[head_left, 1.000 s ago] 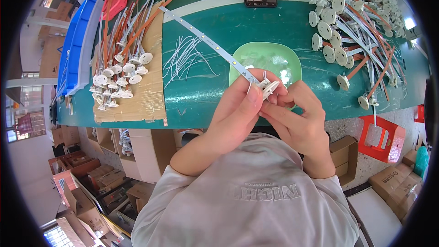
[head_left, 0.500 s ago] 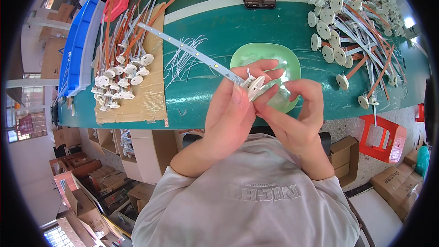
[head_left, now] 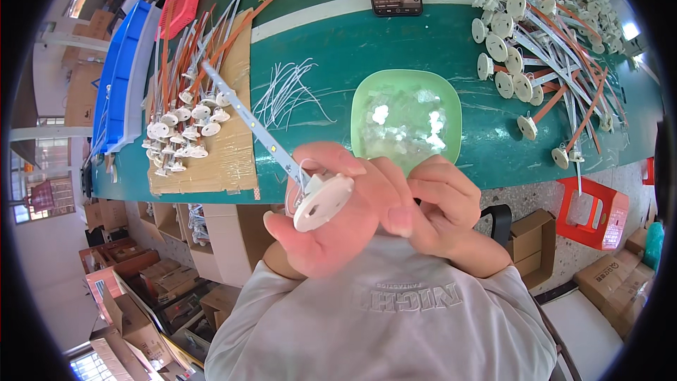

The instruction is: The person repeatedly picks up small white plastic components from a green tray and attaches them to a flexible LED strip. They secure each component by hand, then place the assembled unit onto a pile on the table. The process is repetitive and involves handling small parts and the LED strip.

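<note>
Fingers of my left hand (head_left: pixel 331 229) clamp the white disc (head_left: pixel 322 201) with its strip (head_left: pixel 247 116), right hand (head_left: pixel 441 204) curled beside on its wire, so one piece is half-assembled, I'd say, finished ones piled on cardboard (head_left: pixel 211 148), many loose discs (head_left: pixel 515 49) left past the green bowl (head_left: pixel 367 95).

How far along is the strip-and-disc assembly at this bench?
Done, it seems: a batch of assembled pieces laid on the cardboard at left. In hand: the left hand holds a white disc with a strip attached; the right hand sits against it. Left: a big heap of discs and strips at right, and the green bowl holds clear parts.
</note>
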Demonstrator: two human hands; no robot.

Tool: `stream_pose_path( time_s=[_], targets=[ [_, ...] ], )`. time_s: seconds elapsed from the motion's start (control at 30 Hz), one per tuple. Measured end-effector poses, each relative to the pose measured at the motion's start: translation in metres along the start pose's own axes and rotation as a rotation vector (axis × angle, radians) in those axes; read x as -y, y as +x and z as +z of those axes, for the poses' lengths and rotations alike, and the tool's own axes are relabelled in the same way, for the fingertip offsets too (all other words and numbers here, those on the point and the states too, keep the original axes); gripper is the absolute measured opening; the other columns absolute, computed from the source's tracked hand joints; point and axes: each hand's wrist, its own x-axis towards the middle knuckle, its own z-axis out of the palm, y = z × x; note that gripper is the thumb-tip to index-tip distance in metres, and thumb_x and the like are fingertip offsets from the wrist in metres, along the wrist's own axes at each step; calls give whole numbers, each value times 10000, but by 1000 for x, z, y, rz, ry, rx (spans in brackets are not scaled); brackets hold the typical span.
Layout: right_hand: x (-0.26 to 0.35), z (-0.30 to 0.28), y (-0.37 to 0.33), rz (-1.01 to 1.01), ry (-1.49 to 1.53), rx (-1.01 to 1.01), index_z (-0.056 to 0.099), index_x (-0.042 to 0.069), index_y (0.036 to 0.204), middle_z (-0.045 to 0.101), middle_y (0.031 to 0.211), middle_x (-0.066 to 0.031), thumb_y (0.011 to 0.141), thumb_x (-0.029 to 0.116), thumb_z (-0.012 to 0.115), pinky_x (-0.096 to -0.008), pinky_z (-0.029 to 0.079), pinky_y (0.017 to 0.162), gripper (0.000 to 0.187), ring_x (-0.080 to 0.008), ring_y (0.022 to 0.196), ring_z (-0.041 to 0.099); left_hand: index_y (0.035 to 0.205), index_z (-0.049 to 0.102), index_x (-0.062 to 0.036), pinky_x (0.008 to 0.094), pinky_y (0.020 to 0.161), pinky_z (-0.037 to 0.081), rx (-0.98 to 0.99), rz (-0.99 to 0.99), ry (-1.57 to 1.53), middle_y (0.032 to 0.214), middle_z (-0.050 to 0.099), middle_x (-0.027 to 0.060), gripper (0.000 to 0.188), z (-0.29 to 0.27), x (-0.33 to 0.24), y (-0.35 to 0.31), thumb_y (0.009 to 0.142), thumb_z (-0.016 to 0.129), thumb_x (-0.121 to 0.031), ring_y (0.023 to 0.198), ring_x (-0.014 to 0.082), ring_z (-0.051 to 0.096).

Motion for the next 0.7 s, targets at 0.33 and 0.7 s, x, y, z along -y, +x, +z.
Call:
stream_pose_path(
  time_s=[0.33,0.7],
  targets=[
    [5,1,6,7,33,68,693,-30,884,683,807,-123,681,-83,752,-264,510,521,218,-209,627,657,1255,403,-78,315,670,361,-179,82,-8,691,558,26,677,7,-2,-2,967,303,-682,713,170,427],
    [13,-14,15,-68,-178,76,651,-50,832,658,741,-125,648,-128,693,-271,508,522,204,-225,582,632,1319,367,-113,389,837,397,-137,143,293,990,608,138,628,1,13,-9,985,319,-643,1016,278,512]
  ],
)
